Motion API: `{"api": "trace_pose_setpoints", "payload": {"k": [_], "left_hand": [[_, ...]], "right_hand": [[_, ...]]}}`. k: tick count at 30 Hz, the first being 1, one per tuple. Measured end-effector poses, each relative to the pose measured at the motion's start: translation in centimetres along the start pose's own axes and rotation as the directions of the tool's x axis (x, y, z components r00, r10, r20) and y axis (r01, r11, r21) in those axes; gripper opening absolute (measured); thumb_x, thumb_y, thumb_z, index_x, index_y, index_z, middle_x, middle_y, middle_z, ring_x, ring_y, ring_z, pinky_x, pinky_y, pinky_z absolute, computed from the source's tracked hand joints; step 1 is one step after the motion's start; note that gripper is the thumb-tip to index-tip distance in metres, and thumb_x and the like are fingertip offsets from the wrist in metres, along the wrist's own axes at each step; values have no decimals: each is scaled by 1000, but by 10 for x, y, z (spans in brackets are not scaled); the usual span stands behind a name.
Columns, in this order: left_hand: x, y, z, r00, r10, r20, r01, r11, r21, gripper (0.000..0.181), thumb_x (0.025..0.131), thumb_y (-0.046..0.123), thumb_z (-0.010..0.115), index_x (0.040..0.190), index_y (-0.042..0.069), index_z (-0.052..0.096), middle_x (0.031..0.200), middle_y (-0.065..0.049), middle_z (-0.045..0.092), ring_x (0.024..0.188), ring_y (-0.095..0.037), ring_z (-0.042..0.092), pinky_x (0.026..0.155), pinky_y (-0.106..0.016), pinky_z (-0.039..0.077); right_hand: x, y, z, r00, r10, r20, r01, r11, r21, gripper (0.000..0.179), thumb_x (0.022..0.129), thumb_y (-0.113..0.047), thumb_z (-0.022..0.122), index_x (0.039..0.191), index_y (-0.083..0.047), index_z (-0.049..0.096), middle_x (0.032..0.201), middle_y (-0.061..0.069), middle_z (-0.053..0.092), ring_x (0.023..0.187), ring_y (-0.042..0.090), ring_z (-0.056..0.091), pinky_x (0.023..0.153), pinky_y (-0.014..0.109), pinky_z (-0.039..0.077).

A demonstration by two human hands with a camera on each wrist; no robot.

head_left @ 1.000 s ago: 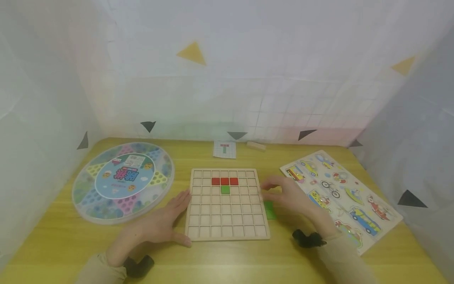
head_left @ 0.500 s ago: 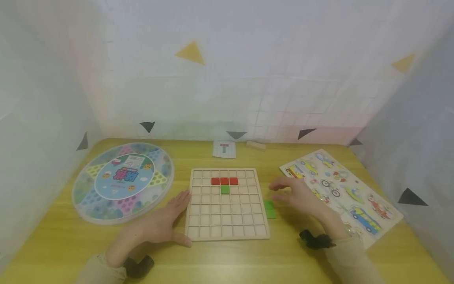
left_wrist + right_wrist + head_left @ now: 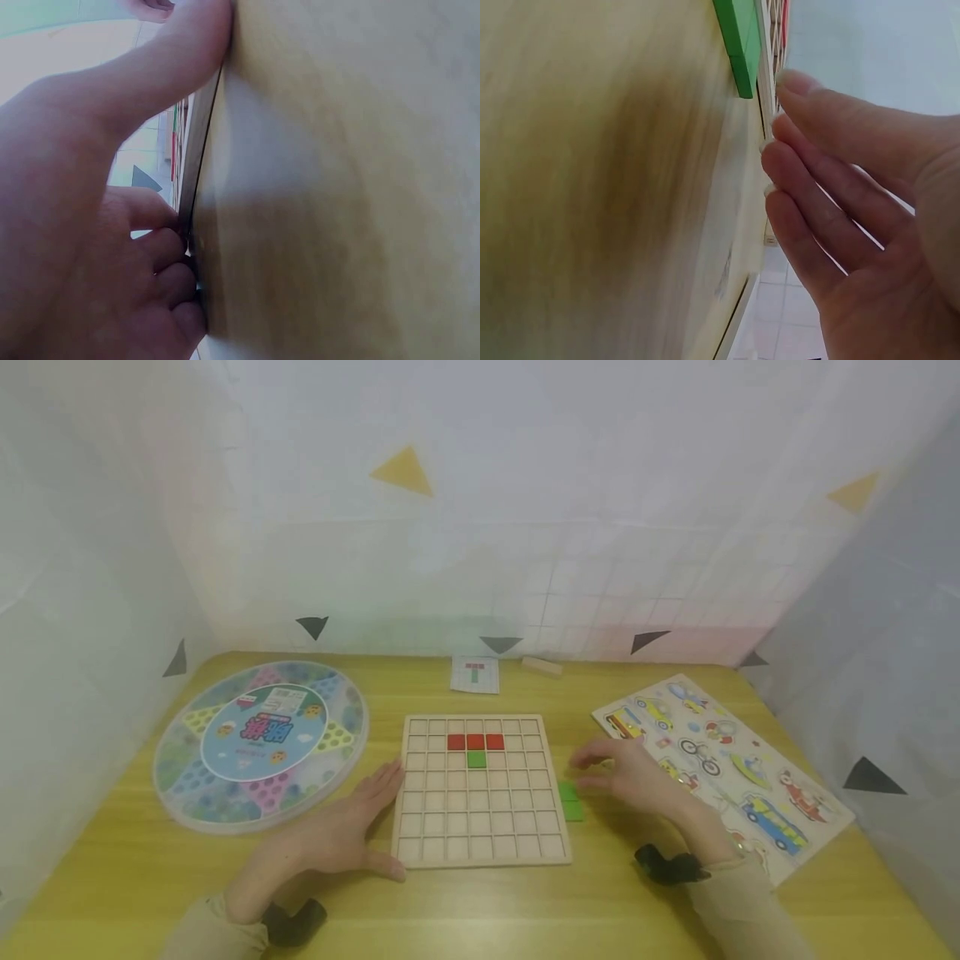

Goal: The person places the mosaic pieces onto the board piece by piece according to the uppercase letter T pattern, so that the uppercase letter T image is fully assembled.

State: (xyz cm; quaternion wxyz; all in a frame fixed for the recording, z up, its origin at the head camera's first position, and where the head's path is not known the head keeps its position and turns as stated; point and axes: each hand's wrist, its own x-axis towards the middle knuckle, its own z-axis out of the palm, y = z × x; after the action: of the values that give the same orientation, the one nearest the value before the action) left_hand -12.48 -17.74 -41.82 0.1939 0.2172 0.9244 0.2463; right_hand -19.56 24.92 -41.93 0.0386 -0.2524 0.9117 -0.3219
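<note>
A wooden grid board (image 3: 480, 823) lies flat in the middle of the table, with three red square tiles (image 3: 476, 742) in a row and one green tile (image 3: 476, 759) below the middle one. My left hand (image 3: 339, 828) rests on the table, thumb and fingers spread along the board's left edge. Over the table right of the board, my right hand (image 3: 628, 777) holds nothing; its fingers are relaxed and slightly bent. Close to its fingertips (image 3: 799, 81), two green tiles (image 3: 573, 811) lie against the board's right edge.
A small card (image 3: 474, 676) with a red and green T pattern lies behind the board, beside a wooden block (image 3: 542, 668). A round board game (image 3: 262, 732) stands at left, and a picture puzzle board (image 3: 727, 768) lies at right, partly under the right forearm.
My right hand has drawn back to the right from the board's edge, uncovering the two green tiles. During the last half second it barely moves. My left hand stays in place.
</note>
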Motion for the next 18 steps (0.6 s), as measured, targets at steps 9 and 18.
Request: {"api": "trace_pose_setpoints", "payload": {"k": [9, 18], "left_hand": [[0, -2, 2, 1000, -1, -1, 1, 1000, 21, 130, 67, 72, 75, 162, 13, 8, 168, -8, -3, 154, -37, 6, 123, -54, 16], [0, -1, 1, 1000, 12, -4, -12, 1000, 11, 129, 69, 71, 75, 162, 11, 8, 168, -10, -2, 153, -39, 6, 123, -56, 16]], "right_hand": [[-1, 0, 1, 997, 6, 74, -7, 1000, 9, 24, 83, -18, 81, 106, -21, 73, 105, -10, 73, 101, 13, 67, 94, 40, 55], [0, 0, 1, 994, -9, 108, 7, 1000, 12, 23, 84, -14, 79, 106, -19, 73, 106, -8, 74, 103, 15, 67, 94, 40, 55]]}}
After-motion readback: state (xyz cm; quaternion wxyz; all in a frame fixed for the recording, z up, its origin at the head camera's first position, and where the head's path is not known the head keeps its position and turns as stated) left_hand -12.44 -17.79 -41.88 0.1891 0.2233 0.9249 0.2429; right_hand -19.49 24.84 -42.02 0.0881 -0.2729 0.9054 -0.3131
